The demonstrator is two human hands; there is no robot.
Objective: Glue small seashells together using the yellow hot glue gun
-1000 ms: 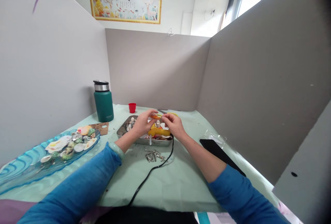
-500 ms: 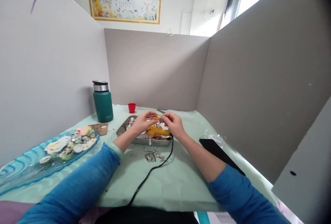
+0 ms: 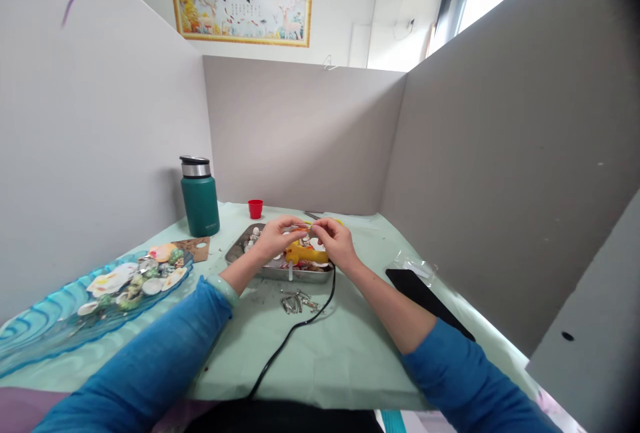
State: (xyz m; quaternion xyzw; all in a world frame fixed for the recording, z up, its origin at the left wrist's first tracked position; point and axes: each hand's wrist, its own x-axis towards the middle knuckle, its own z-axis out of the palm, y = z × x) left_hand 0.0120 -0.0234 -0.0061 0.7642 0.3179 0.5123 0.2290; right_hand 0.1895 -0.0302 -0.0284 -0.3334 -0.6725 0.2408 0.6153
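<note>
Green tablecloth (image 3: 370, 346), grey partition (image 3: 300, 133).
Left hand (image 3: 278, 236) pinches orange piece (image 3: 303, 226), axis nine-to-three; right hand (image 3: 338, 242) pinches its three-o'clock end.

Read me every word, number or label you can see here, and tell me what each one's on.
"興事萬和家", left to right: framed picture on the wall; smaller lines beneath are too small to read.
"9", in purple: left partition; the mark beside it is cut off, unclear.
Green bottle: faint lettering near the base, too small to read.

Daylight from high window (image 3: 485, 8), diagonal shadow on back partition (image 3: 310, 133), dark right edge
</note>
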